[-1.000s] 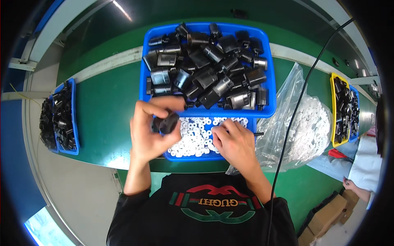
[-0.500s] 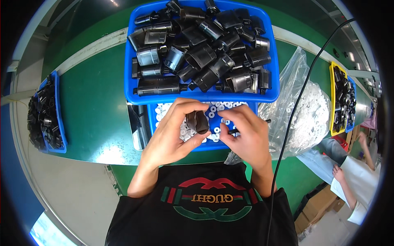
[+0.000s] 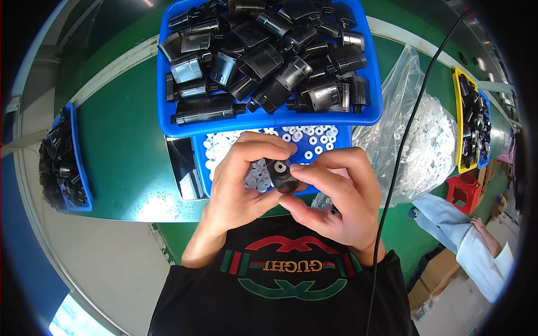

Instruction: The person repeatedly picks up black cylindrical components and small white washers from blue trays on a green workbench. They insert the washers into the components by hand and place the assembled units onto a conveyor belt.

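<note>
My left hand (image 3: 232, 176) is closed around a black plastic housing (image 3: 284, 183), its open end tilted up toward me. A white ring washer (image 3: 279, 167) shows in the mouth of the housing. My right hand (image 3: 344, 196) is at the housing's right side, its index fingertip at the rim beside the washer and its thumb just below. A slim black rod (image 3: 334, 210) is tucked in the right hand's curled fingers, with only its end showing. Under my hands a blue tray (image 3: 200, 168) holds many loose white ring washers (image 3: 318, 150).
A blue bin (image 3: 372, 115) heaped with black housings (image 3: 260, 61) stands just beyond. To the right lie a clear bag of white washers (image 3: 423, 148) and a hanging black cable (image 3: 400, 137). Other bins (image 3: 84, 185) stand left and right. Someone in light clothing sits at right.
A white washer now shows in the housing's mouth. My right hand has moved left against the housing, and the black rod has turned so its end faces me. The view has shifted slightly.
</note>
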`<state>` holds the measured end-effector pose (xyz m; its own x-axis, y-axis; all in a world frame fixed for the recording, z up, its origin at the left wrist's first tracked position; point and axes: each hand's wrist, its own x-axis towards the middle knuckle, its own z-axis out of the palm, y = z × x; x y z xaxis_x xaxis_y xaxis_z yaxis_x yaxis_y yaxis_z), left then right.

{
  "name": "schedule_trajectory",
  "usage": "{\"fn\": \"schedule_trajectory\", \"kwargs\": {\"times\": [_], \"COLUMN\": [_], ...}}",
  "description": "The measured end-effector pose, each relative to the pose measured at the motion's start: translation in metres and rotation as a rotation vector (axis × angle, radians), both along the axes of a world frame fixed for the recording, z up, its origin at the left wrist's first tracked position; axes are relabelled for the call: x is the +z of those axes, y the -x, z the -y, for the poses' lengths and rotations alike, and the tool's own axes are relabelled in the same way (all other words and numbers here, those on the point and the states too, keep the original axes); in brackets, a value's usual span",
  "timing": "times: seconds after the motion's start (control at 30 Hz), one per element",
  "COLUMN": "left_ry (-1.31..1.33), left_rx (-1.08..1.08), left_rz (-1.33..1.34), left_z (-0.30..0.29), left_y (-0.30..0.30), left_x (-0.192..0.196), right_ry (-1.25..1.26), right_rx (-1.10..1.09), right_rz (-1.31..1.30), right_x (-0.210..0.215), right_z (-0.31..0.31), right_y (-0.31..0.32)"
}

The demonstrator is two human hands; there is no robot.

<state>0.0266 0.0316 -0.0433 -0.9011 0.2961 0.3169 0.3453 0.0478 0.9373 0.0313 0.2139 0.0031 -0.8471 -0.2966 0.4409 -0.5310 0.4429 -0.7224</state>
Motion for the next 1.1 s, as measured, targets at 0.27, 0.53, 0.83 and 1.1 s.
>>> {"fn": "schedule_trajectory", "kwargs": {"times": [0.27,0.53,0.83,1.1], "left_ry": [-0.005,0.063,0.058,0.062], "left_rx": [-0.028,0.017,-0.042,-0.076], "left_rz": [0.044,0.038,0.049,0.079], "left_z": [-0.004,-0.015,-0.021,-0.021], "left_y": [0.002,0.007,0.006,0.004], "left_x": [0.005,0.01,0.025,0.034], "right_ry": [0.048,0.92,0.952,0.854], "right_rx": [0.015,0.528,0.499,0.57], "right_rz": [0.035,0.122,0.21,0.195], "right_x": [0.001,0.044,0.03,0.024], "right_z": [-0.003,-0.022,0.003,0.0], "right_y": [0.0,0.014,0.018,0.021]}}
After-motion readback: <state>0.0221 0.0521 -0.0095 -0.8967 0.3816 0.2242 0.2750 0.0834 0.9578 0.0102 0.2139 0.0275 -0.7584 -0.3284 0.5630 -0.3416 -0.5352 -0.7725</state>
